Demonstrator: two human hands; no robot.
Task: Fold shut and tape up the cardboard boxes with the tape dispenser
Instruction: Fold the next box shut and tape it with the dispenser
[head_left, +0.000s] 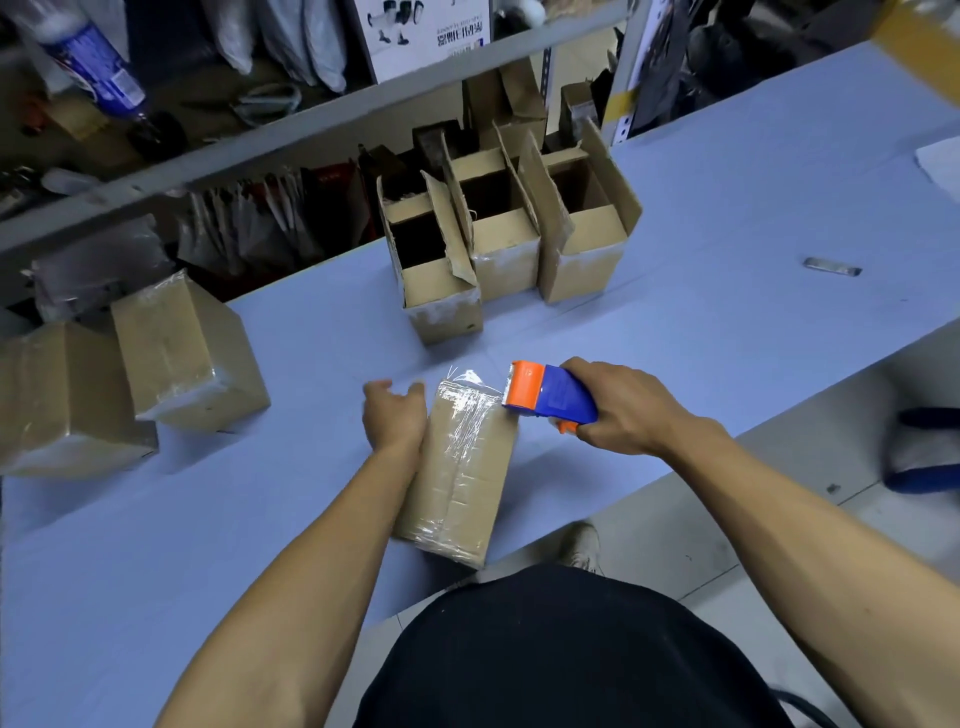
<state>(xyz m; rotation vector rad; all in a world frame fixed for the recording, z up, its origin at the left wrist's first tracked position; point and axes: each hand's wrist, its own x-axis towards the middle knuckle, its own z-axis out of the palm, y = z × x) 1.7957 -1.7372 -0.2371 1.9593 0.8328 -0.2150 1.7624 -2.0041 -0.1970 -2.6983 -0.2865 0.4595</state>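
Observation:
A closed cardboard box (457, 478) lies on the pale blue table (727, 291) right in front of me, with clear tape wrinkled over its far end. My left hand (392, 415) rests against the box's left side, fingers spread and relaxed. My right hand (623, 408) grips the blue and orange tape dispenser (550, 397), whose orange head touches the box's far right corner, where a strip of tape runs onto the box.
Three open boxes (509, 234) with raised flaps stand in a row at the table's far edge. Two taped boxes (182, 348) sit at the left. A small metal piece (832, 269) lies at the right. Shelving with bags runs behind the table.

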